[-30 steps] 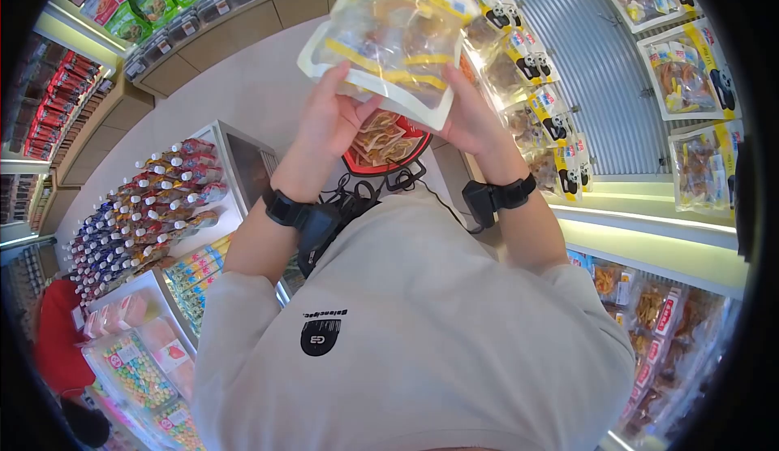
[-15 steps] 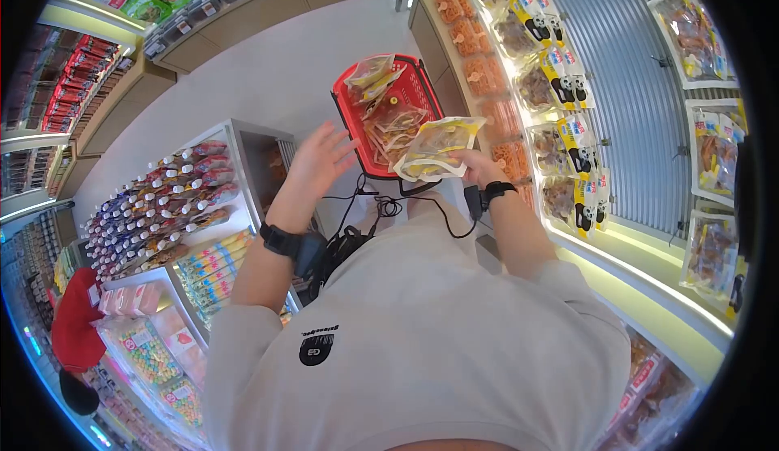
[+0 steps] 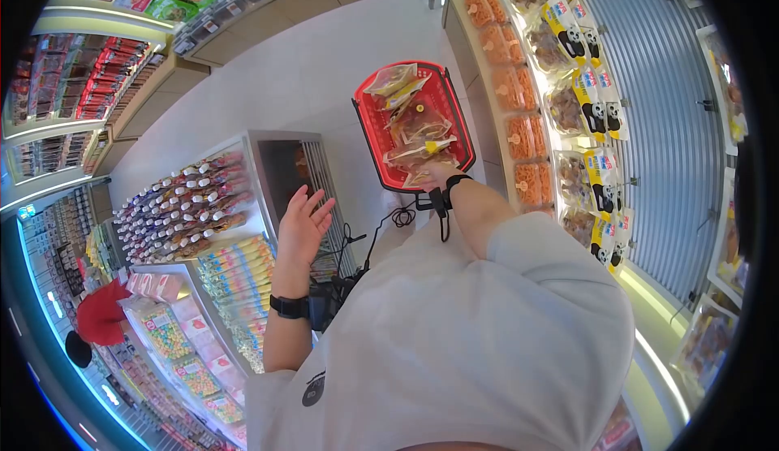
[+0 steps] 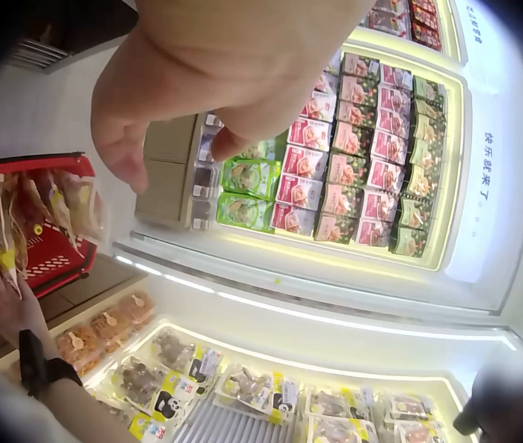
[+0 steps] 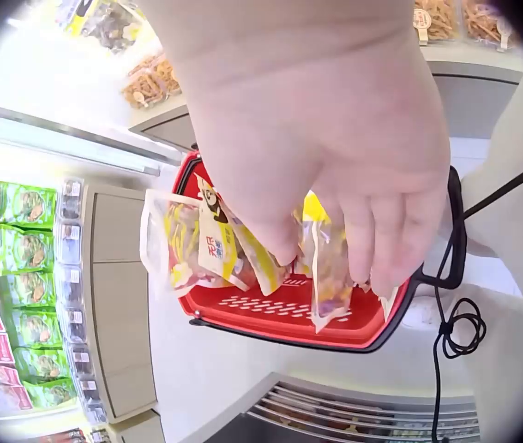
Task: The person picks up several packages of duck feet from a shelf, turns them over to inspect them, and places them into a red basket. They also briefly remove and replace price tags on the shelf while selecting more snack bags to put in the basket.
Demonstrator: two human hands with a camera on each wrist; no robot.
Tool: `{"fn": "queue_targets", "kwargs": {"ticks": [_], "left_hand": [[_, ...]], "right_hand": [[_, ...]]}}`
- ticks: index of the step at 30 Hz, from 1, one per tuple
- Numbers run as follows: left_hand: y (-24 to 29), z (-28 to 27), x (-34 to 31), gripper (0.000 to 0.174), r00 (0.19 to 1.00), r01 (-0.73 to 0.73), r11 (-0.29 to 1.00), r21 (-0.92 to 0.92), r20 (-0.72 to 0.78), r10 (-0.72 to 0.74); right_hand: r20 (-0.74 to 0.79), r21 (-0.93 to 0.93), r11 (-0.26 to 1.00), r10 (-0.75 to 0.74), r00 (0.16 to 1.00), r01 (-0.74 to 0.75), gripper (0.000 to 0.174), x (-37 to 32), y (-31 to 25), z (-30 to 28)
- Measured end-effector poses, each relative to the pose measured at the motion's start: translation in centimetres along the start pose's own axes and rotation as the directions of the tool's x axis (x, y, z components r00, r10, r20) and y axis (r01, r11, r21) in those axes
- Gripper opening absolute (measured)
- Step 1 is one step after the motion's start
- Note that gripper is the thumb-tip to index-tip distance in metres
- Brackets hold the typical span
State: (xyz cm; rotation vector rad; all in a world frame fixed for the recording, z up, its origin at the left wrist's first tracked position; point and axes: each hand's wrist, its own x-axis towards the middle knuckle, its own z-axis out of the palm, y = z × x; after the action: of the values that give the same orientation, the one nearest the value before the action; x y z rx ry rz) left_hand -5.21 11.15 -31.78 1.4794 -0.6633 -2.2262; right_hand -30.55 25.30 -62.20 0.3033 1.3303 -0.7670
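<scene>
Right fingers (image 5: 359,242) grip a package (image 5: 330,281) now lowered into the red basket (image 3: 439,94), while the left fingers (image 3: 312,202) remain open.

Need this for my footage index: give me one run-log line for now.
left hand: open, empty | right hand: gripping food packet | packet position: in red basket, beside other packets

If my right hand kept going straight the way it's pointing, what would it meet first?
Probably the packets in the red basket. Your right hand is right over them, though how close it is to each is unclear.
</scene>
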Motion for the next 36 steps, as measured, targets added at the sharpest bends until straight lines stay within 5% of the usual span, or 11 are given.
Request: {"fn": "queue_targets", "kwargs": {"ticks": [3,7,12,16,19,23,29,36], "left_hand": [[0.1,1.4,-0.5,0.052,0.999,-0.042,0.999,0.022,-0.016,0.043],[0.2,2.3,-0.6,0.051,0.997,-0.059,0.998,0.023,0.042,0.058],[0.2,2.8,-0.7,0.052,0.990,-0.144,0.988,0.048,-0.002,0.144],[0.4,3.1,-1.1,0.053,0.973,-0.186,0.971,0.147,-0.111,0.203],[0.6,3.4,-1.2,0.051,0.965,-0.179,0.973,0.145,-0.165,0.202],[0.7,3.7,-0.7,0.045,0.962,-0.200,0.976,0.084,-0.170,0.212],[0.7,6.4,0.4,0.048,0.968,-0.196,0.973,0.119,-0.132,0.211],[2.5,9.1,1.9,0.048,0.977,-0.207,0.962,0.178,-0.005,0.211]], "right_hand": [[0.001,0.106,0.994,0.016,1.000,-0.016,0.048,-2.4,-1.9,-1.6],[-0.225,0.175,0.971,-0.122,0.967,0.164,0.039,-5.2,-6.7,-6.1],[-0.493,0.453,0.712,-0.301,0.817,0.536,0.034,-5.3,-14.2,-16.4],[-0.694,0.370,0.527,-0.390,0.605,0.765,0.021,-10.6,-22.5,-21.2],[-0.704,0.266,0.457,-0.509,0.495,0.849,0.020,-13.0,-26.5,-24.9],[-0.717,0.221,0.459,-0.522,0.462,0.861,0.021,-15.8,-27.6,-26.8],[-0.610,0.310,0.575,-0.491,0.622,0.757,0.027,-15.9,-22.2,-28.0],[-0.591,0.398,0.637,-0.372,0.716,0.660,0.022,-14.6,-11.1,-27.2]]}}
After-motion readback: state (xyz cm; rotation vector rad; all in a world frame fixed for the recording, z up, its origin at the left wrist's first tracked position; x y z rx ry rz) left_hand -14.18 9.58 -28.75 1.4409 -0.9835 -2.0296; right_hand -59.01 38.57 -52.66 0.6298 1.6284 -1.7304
